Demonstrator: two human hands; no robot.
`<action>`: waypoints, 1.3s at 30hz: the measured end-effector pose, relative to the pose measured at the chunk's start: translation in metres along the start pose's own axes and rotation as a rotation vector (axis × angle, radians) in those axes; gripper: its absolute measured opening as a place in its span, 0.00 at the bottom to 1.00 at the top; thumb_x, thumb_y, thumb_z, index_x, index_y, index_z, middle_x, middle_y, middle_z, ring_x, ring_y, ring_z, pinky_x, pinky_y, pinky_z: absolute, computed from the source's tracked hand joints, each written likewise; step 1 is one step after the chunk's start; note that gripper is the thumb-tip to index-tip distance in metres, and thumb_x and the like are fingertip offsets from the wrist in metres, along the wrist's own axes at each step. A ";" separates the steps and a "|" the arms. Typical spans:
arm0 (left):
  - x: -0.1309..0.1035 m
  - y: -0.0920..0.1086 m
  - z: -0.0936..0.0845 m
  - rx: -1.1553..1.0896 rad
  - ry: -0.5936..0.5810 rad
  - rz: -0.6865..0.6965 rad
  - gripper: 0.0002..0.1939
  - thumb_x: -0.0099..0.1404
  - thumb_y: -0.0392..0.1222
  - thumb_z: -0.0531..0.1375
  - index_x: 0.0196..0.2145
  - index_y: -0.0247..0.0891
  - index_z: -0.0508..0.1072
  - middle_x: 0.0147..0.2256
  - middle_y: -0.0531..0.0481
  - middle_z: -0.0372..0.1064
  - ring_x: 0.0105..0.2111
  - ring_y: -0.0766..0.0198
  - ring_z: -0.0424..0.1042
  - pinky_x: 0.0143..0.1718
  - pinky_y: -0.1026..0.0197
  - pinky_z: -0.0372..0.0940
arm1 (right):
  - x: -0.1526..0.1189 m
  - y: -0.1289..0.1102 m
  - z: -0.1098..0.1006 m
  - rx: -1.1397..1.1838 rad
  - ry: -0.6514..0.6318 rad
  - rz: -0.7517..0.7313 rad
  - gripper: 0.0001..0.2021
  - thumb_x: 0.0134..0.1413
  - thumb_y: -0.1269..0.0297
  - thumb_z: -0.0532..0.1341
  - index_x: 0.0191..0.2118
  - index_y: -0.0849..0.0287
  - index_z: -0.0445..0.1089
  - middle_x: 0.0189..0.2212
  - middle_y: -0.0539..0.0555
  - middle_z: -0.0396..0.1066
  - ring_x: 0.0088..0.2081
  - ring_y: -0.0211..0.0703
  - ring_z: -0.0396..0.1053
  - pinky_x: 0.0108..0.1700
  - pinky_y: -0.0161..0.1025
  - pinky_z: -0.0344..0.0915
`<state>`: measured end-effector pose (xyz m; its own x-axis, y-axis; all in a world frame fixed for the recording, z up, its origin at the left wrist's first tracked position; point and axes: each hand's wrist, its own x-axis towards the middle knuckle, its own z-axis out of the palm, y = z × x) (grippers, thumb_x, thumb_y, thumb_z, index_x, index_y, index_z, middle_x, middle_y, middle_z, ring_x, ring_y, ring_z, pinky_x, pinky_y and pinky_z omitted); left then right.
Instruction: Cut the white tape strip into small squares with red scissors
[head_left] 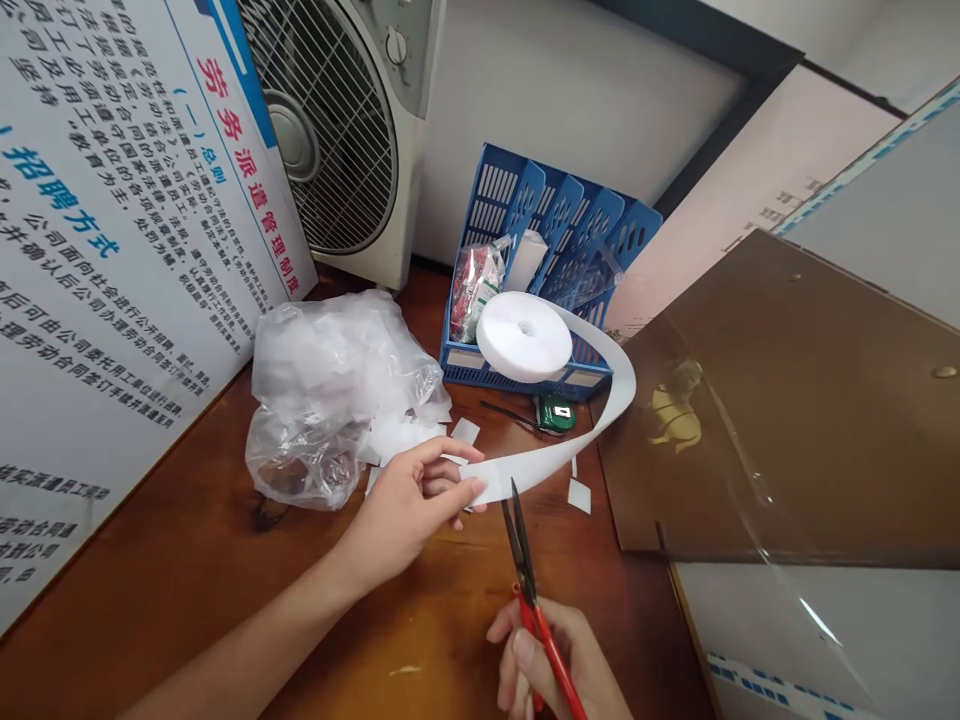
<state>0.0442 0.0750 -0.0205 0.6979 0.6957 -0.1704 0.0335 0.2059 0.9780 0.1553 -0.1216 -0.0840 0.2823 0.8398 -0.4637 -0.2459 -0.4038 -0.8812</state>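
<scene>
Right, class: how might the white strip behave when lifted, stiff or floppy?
Probably flexible: the white strip curves away from the roll. Perhaps slightly springy, since its loop holds wide. Likely light: it looks thin, pinched in the left hand.

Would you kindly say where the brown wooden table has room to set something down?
The table looks bare between the left forearm and right hand, and between that forearm and the white printed board. Beyond the left hand it is crowded: clear plastic bag, white cut pieces, green tape measure, blue plastic rack.
</scene>
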 end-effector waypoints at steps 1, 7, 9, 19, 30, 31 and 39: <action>0.000 0.000 0.000 0.001 -0.003 -0.002 0.17 0.63 0.46 0.67 0.46 0.35 0.72 0.28 0.49 0.75 0.31 0.62 0.76 0.28 0.67 0.67 | 0.005 -0.004 0.001 0.006 -0.037 0.006 0.32 0.53 0.33 0.62 0.40 0.63 0.67 0.20 0.51 0.69 0.17 0.36 0.66 0.22 0.33 0.59; 0.000 0.000 -0.005 0.006 -0.013 -0.006 0.16 0.64 0.46 0.66 0.46 0.35 0.72 0.29 0.49 0.74 0.33 0.60 0.78 0.29 0.66 0.68 | 0.027 -0.014 -0.002 0.030 -0.160 -0.045 0.28 0.57 0.38 0.61 0.39 0.65 0.67 0.21 0.50 0.70 0.16 0.34 0.68 0.19 0.29 0.60; 0.001 0.001 -0.005 0.000 -0.005 -0.009 0.16 0.64 0.45 0.66 0.46 0.35 0.72 0.29 0.50 0.74 0.34 0.59 0.79 0.29 0.66 0.68 | 0.029 -0.016 -0.002 0.024 -0.163 -0.052 0.27 0.58 0.39 0.62 0.39 0.65 0.67 0.21 0.50 0.70 0.16 0.33 0.67 0.19 0.29 0.59; 0.002 0.001 -0.007 -0.006 -0.014 -0.007 0.16 0.63 0.45 0.67 0.45 0.36 0.73 0.27 0.51 0.73 0.32 0.60 0.78 0.29 0.66 0.68 | 0.029 -0.023 -0.001 0.014 -0.165 -0.029 0.28 0.56 0.39 0.63 0.40 0.66 0.68 0.21 0.50 0.70 0.16 0.33 0.67 0.20 0.29 0.58; 0.002 -0.001 -0.007 0.008 -0.021 -0.007 0.16 0.64 0.46 0.66 0.46 0.35 0.73 0.29 0.49 0.76 0.32 0.60 0.78 0.29 0.65 0.69 | 0.031 -0.024 -0.001 0.027 -0.180 -0.026 0.28 0.56 0.39 0.63 0.39 0.66 0.67 0.21 0.51 0.71 0.16 0.33 0.67 0.20 0.29 0.59; 0.002 -0.002 -0.007 0.008 -0.023 -0.006 0.16 0.64 0.46 0.66 0.46 0.36 0.73 0.29 0.49 0.76 0.32 0.60 0.78 0.29 0.65 0.69 | 0.031 -0.024 -0.001 0.033 -0.180 -0.027 0.28 0.57 0.39 0.63 0.39 0.66 0.67 0.21 0.51 0.71 0.16 0.33 0.66 0.20 0.29 0.59; 0.002 -0.001 -0.007 0.005 -0.015 -0.009 0.17 0.63 0.47 0.67 0.46 0.35 0.73 0.29 0.48 0.76 0.32 0.59 0.78 0.29 0.65 0.69 | 0.030 -0.024 0.000 0.037 -0.190 -0.026 0.27 0.57 0.40 0.62 0.39 0.65 0.67 0.21 0.50 0.71 0.16 0.32 0.66 0.20 0.29 0.60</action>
<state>0.0407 0.0813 -0.0229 0.7082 0.6834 -0.1771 0.0428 0.2089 0.9770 0.1700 -0.0872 -0.0765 0.1093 0.9047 -0.4118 -0.2755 -0.3705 -0.8871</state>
